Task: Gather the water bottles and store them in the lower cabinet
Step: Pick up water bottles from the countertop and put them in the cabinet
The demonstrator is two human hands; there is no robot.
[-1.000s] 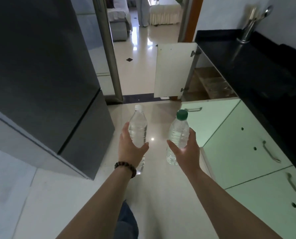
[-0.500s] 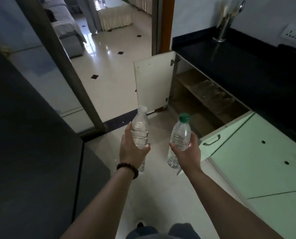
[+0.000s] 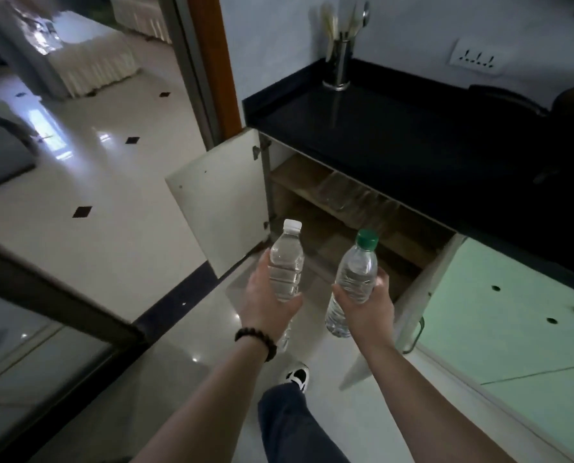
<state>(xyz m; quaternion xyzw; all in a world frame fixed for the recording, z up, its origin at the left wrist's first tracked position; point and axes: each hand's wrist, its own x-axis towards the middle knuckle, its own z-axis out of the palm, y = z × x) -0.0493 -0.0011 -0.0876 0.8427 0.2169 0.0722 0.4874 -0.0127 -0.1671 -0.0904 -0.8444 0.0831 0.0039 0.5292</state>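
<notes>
My left hand (image 3: 265,300) grips a clear water bottle with a white cap (image 3: 286,262), held upright. My right hand (image 3: 370,304) grips a second clear water bottle with a green cap (image 3: 355,277), tilted slightly. Both bottles hover just in front of the open lower cabinet (image 3: 345,222), whose wooden shelves show under the black countertop. Its white left door (image 3: 222,208) swings out toward the floor, and its pale green right door (image 3: 422,295) stands ajar beside my right hand.
A steel utensil holder (image 3: 339,61) stands on the black countertop (image 3: 412,128). Pale green closed cabinet fronts (image 3: 512,312) run along the right. A dark sliding-door frame (image 3: 61,305) crosses the left floor. My shoe (image 3: 297,375) is on the glossy tiles below my hands.
I have stepped closer to the open cabinet; it now fills more of the view. Both hands still hold their bottles, carried forward toward the opening.
</notes>
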